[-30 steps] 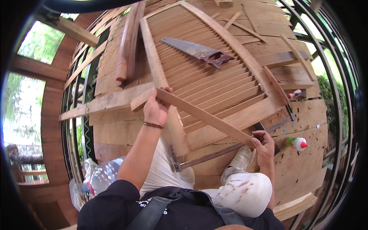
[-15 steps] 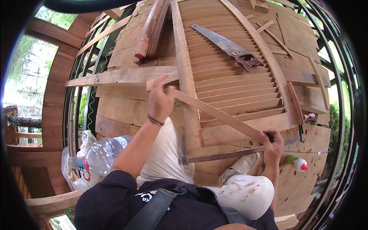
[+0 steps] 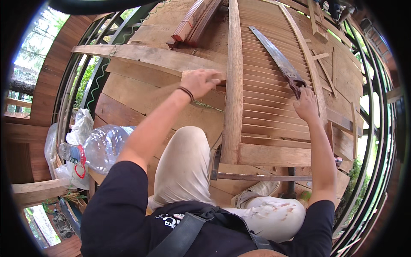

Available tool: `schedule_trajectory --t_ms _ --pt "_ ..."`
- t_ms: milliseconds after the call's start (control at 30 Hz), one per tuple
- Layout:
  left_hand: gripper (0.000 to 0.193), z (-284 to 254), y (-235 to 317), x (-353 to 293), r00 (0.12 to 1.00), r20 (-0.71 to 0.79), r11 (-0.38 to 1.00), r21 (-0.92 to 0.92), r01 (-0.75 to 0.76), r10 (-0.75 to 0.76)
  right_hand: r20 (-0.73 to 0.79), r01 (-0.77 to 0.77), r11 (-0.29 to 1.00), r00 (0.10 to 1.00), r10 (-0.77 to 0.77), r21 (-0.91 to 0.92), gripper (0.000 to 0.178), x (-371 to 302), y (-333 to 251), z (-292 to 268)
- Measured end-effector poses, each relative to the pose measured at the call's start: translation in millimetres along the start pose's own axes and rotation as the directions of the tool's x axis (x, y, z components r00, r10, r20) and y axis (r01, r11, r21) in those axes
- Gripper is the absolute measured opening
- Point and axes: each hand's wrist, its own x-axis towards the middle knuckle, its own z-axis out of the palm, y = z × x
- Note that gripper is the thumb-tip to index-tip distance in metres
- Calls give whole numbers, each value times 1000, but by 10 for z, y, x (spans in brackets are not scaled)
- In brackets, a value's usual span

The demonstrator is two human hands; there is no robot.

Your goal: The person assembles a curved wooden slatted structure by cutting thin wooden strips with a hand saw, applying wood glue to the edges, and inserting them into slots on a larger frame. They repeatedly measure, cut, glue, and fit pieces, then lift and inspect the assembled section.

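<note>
My right hand (image 3: 305, 104) is closed at the dark handle of a handsaw (image 3: 276, 53), whose long blade lies over the louvred wooden panel (image 3: 233, 111) and points away to the left. Some of its fingers are hidden by the hand itself. My left hand (image 3: 200, 82) is bent over a small wood block at the end of a wooden beam (image 3: 150, 58), just left of the panel's side rail. Whatever lies under its fingers is hidden. A bar clamp (image 3: 261, 177) runs along the panel's near edge.
A large clear plastic bottle (image 3: 107, 143) with a red handle stands to my left. Bundled reddish boards (image 3: 199, 21) lie at the far left. Loose wood offcuts (image 3: 327, 73) are scattered right of the panel. Part of another person (image 3: 342, 10) shows at the far right.
My right hand has gone from the thin wooden slat to the handsaw, which has turned. The slat no longer shows across the panel. My left hand has come over the block; the view has shifted.
</note>
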Motion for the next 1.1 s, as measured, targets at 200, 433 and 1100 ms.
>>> schedule_trajectory --t_ms 200,433,1100 --pt "37 311 -688 359 986 60 984 92 151 -156 130 38 998 991 -31 -54 55 256 83 128" --pt "36 588 -652 469 993 -47 962 247 114 -105 28 154 987 987 -155 39 30 254 -56 -132" --pt "51 559 -609 740 928 244 946 232 225 -280 95 -295 446 904 417 845 15 -1362 -3027 -917"
